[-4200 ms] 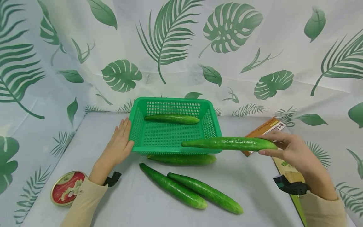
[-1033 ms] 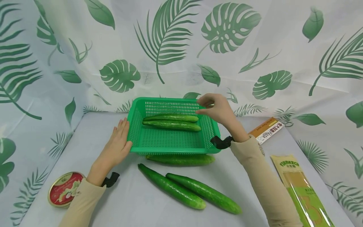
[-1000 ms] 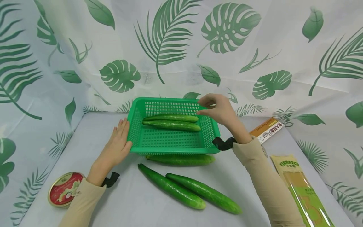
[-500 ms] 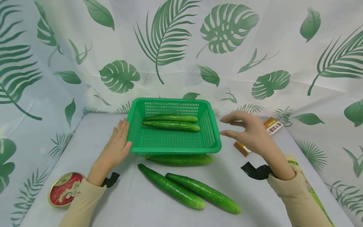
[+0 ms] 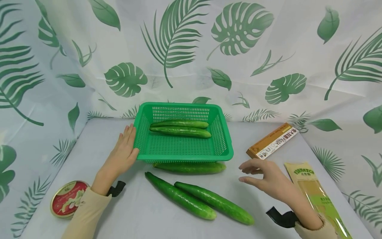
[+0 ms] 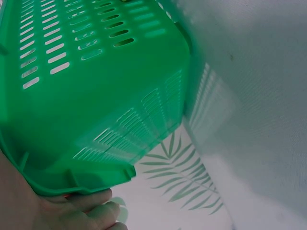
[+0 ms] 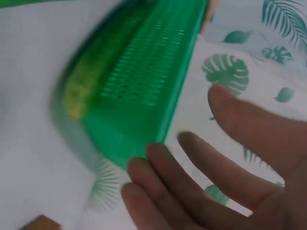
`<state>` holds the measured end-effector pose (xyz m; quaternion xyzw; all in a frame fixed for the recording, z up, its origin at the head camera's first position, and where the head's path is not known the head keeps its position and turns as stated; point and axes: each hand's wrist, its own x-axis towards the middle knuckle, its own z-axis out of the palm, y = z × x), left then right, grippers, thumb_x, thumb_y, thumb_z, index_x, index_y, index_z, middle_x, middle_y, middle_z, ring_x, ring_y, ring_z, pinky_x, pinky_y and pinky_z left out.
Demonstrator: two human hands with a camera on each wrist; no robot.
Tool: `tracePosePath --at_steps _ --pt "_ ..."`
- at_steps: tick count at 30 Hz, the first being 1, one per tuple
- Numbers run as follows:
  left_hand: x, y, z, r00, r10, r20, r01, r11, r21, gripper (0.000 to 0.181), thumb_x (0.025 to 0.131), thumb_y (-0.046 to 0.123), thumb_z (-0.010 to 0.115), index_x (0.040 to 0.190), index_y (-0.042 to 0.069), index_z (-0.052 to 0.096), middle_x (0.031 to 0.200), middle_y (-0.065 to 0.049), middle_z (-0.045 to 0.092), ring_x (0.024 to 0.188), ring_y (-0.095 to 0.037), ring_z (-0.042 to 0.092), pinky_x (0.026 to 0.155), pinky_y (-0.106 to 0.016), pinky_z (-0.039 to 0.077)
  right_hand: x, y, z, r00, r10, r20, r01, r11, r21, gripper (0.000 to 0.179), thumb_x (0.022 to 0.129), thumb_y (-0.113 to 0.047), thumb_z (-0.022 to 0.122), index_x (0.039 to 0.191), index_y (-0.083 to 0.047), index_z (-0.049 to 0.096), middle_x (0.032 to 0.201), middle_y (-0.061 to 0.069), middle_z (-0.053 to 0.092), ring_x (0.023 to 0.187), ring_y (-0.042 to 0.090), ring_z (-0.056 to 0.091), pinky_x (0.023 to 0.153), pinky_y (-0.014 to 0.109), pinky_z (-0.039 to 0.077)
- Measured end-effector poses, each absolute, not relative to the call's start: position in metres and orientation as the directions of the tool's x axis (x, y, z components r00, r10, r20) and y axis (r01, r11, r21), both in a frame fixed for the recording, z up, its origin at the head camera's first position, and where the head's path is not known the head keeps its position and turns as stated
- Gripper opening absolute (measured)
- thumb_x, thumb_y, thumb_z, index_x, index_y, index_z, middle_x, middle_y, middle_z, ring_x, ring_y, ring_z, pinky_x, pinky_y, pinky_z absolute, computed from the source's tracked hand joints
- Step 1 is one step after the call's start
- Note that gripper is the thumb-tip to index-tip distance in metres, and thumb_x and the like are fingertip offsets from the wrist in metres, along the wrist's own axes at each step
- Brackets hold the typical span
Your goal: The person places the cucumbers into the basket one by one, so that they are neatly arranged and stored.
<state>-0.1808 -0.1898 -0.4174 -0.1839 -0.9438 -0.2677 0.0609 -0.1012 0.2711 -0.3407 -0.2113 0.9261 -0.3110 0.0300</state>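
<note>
A green plastic basket (image 5: 182, 147) stands at the middle of the table with two cucumbers (image 5: 180, 131) lying side by side inside, near its back wall. My left hand (image 5: 120, 152) rests with straight fingers against the basket's left rim; in the left wrist view its fingers (image 6: 91, 206) touch the rim. Another cucumber (image 5: 191, 168) lies along the basket's front, and two more cucumbers (image 5: 215, 200) lie slanted nearer to me. My right hand (image 5: 265, 176) hovers right of them, fingers loosely bent and apart from the thumb, holding nothing.
A brown and white pasta box (image 5: 273, 141) lies at the back right. Beside my right forearm is a yellow-green noodle packet (image 5: 316, 196). A red oval tin (image 5: 70, 199) sits by my left sleeve. Leaf-printed cloth (image 5: 185, 49) hangs behind.
My right hand set a second cucumber in the basket and let it go. Since then it has moved out, rightward and toward me. The left hand has stayed at the basket's rim.
</note>
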Motion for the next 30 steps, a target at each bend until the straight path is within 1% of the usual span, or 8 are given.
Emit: tracePosePath --at_steps 3,4,8,11,13,20,30 --pt "-0.181 -0.190 -0.417 -0.925 0.315 0.215 0.381 0.789 0.483 0.069 0.096 0.010 0.033 0.156 -0.006 0.004 0.164 -0.019 -0.003 0.151 -0.034 -0.005 0.120 -0.052 0.002 -0.094 0.280 -0.358 -0.892 -0.447 -0.066 -0.303 0.701 -0.646 0.029 0.085 -0.028 0.078 0.106 -0.008 0.072 0.097 -0.003 0.069 0.085 0.010 0.065 0.075 0.032 0.057" --pt "-0.181 -0.190 -0.417 -0.925 0.314 0.215 0.380 0.789 0.483 0.069 0.096 0.010 0.033 0.156 -0.006 0.004 0.164 -0.019 -0.003 0.151 -0.034 -0.005 0.120 -0.052 0.002 -0.091 0.284 -0.363 -0.881 -0.460 -0.116 -0.275 0.695 -0.664 0.032 0.085 -0.028 0.078 0.107 -0.006 0.071 0.098 -0.002 0.069 0.085 0.011 0.065 0.074 0.032 0.057" --pt "-0.180 -0.190 -0.417 -0.924 0.315 0.216 0.381 0.789 0.482 0.068 0.097 0.010 0.033 0.156 -0.007 0.004 0.164 -0.020 -0.002 0.151 -0.033 -0.005 0.120 -0.052 0.003 -0.082 0.292 -0.387 -0.836 -0.447 -0.319 -0.120 0.715 -0.689 0.040 0.078 -0.027 0.084 0.107 -0.004 0.070 0.095 0.002 0.067 0.084 0.019 0.062 0.070 0.029 0.055" --pt "-0.181 -0.190 -0.417 -0.922 0.317 0.223 0.387 0.788 0.479 0.068 0.097 0.010 0.033 0.156 -0.007 0.004 0.164 -0.020 -0.002 0.151 -0.033 -0.005 0.120 -0.053 0.003 -0.074 0.294 -0.403 -0.814 -0.419 -0.401 -0.048 0.738 -0.673 0.041 0.072 -0.027 0.088 0.103 -0.005 0.070 0.089 0.001 0.065 0.082 0.021 0.059 0.066 0.027 0.051" --pt "-0.181 -0.189 -0.418 -0.920 0.319 0.228 0.391 0.789 0.474 0.068 0.097 0.011 0.033 0.156 -0.007 0.004 0.164 -0.020 -0.002 0.151 -0.033 -0.005 0.120 -0.053 0.003 -0.069 0.294 -0.411 -0.815 -0.401 -0.417 -0.028 0.747 -0.665 0.041 0.070 -0.026 0.090 0.101 -0.007 0.070 0.086 0.000 0.064 0.080 0.020 0.058 0.065 0.026 0.051" --pt "-0.181 -0.189 -0.418 -0.920 0.315 0.231 0.389 0.792 0.471 0.067 0.097 0.011 0.033 0.156 -0.007 0.005 0.164 -0.020 -0.002 0.151 -0.033 -0.005 0.120 -0.054 0.004 -0.057 0.292 -0.426 -0.842 -0.374 -0.388 -0.001 0.721 -0.693 0.033 0.068 -0.019 0.090 0.092 -0.007 0.070 0.077 -0.002 0.062 0.069 0.014 0.056 0.060 0.025 0.050" --pt "-0.181 -0.189 -0.418 -0.919 0.318 0.233 0.393 0.788 0.474 0.067 0.097 0.011 0.032 0.156 -0.007 0.005 0.164 -0.020 -0.002 0.151 -0.033 -0.004 0.120 -0.054 0.004 -0.056 0.294 -0.429 -0.854 -0.374 -0.360 -0.015 0.711 -0.703 0.033 0.067 -0.020 0.091 0.090 -0.006 0.071 0.077 -0.003 0.063 0.068 0.010 0.055 0.059 0.024 0.049"
